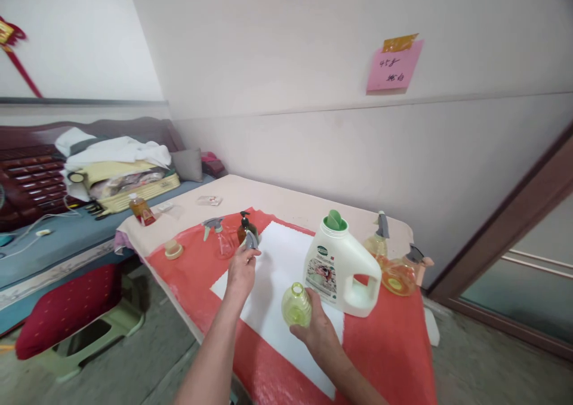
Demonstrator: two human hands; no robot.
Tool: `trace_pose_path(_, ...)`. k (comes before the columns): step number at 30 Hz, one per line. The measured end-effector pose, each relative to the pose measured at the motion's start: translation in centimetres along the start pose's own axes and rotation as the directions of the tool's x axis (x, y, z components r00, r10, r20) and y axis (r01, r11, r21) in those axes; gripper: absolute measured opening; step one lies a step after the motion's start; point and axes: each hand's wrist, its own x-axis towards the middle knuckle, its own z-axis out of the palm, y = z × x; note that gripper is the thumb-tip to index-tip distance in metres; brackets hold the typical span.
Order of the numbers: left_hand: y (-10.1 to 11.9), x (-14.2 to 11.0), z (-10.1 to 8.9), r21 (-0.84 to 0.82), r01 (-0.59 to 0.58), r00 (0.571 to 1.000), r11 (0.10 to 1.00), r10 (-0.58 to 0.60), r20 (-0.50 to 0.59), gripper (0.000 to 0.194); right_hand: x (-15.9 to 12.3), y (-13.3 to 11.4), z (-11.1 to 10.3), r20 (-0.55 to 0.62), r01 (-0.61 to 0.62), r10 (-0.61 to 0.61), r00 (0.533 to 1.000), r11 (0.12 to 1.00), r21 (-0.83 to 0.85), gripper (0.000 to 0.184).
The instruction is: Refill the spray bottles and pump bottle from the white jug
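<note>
The right hand (319, 327) grips the open yellow bottle (296, 304) while left-hand fingers (245, 260) clasp the grey sprayer head (251, 238), seemingly ready for refitting.

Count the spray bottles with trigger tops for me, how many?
3: a clear spray bottle on the table's left side, and two amber spray bottles right of the white detergent jug. Others may be hidden.

Beige table (268, 196) against the wall, red cloth (394, 345) over its near half, white sheet (286, 262) on that. Small orange bottle (141, 209) near the far-left corner.
</note>
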Motion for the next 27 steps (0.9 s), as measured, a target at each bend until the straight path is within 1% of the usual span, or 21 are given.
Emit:
trace_pose_path(2, -0.6, 0.2, 0.5, 0.087, -0.01, 0.998, 0.996, 0.005, 0.063, 0.027, 0.0, -0.1, -0.5, -0.022, 0.023, -0.024, 0.999, 1.0, -0.004, 0.085)
trace_pose_path(3, -0.9, 0.2, 0.7, 0.132, -0.016, 0.995, 0.991, 0.003, 0.098, 0.028, -0.1, -0.3, -0.9, -0.036, 0.044, -0.044, 0.998, 0.999, 0.002, 0.083)
trace_pose_path(4, -1.2, 0.2, 0.9, 0.176, -0.022, 0.991, 0.984, -0.002, 0.137, 0.029, -0.1, -0.7, -1.4, -0.063, 0.065, -0.063, 0.996, 0.998, 0.021, 0.079)
trace_pose_path(6, -1.7, 0.1, 1.4, 0.261, -0.037, 0.975, 0.965, -0.023, 0.219, 0.031, -0.2, -1.6, -2.5, -0.156, 0.095, -0.081, 0.984, 0.992, 0.081, 0.065)
trace_pose_path(8, -2.1, -0.1, 1.9, 0.339, -0.05, 0.954, 0.94, -0.056, 0.296, 0.033, -0.1, -2.2, -3.6, -0.264, 0.096, -0.057, 0.963, 0.986, 0.138, 0.051)
trace_pose_path(9, -2.3, -0.3, 2.1, 0.373, -0.055, 0.942, 0.926, -0.076, 0.327, 0.033, 0.1, -2.4, -4.0, -0.314, 0.091, -0.037, 0.949, 0.983, 0.158, 0.047)
trace_pose_path(11, -2.6, -0.7, 2.4, 0.431, -0.066, 0.919, 0.9, -0.113, 0.377, 0.035, 0.4, -2.4, -4.8, -0.384, 0.069, 0.01, 0.923, 0.979, 0.19, 0.047)
trace_pose_path(14, -2.7, -1.1, 2.7, 0.485, -0.089, 0.899, 0.87, -0.139, 0.415, 0.036, 1.0, -2.0, -5.7, -0.462, 0.041, 0.082, 0.883, 0.967, 0.25, 0.056)
trace_pose_path(16, -2.5, -1.2, 2.7, 0.497, -0.109, 0.898, 0.861, -0.129, 0.422, 0.034, 1.4, -1.9, -6.2, -0.48, 0.034, 0.105, 0.871, 0.962, 0.272, 0.061)
trace_pose_path(19, -1.6, -1.0, 2.7, 0.483, -0.142, 0.915, 0.864, -0.072, 0.397, 0.032, 2.0, -2.3, -6.9, -0.456, 0.049, 0.087, 0.886, 0.959, 0.279, 0.061)
trace_pose_path(21, -0.4, -0.9, 2.7, 0.464, -0.157, 0.937, 0.872, -0.017, 0.349, 0.032, 2.5, -2.7, -7.3, -0.427, 0.055, 0.068, 0.902, 0.961, 0.271, 0.061)
trace_pose_path(23, 1.1, -1.2, 2.6, 0.441, -0.167, 0.957, 0.882, 0.036, 0.289, 0.034, 3.0, -3.2, -7.6, -0.401, 0.05, 0.061, 0.914, 0.964, 0.261, 0.066)
trace_pose_path(25, 2.6, -2.1, 2.7, 0.415, -0.182, 0.966, 0.891, 0.085, 0.243, 0.035, 3.4, -3.5, -7.9, -0.38, 0.057, 0.046, 0.924, 0.965, 0.255, 0.069)
trace_pose_path(27, 4.1, -3.5, 2.9, 0.347, -0.227, 0.966, 0.91, 0.166, 0.197, 0.034, 3.6, -3.9, -8.0, -0.358, 0.091, 0.003, 0.934, 0.965, 0.246, 0.068)
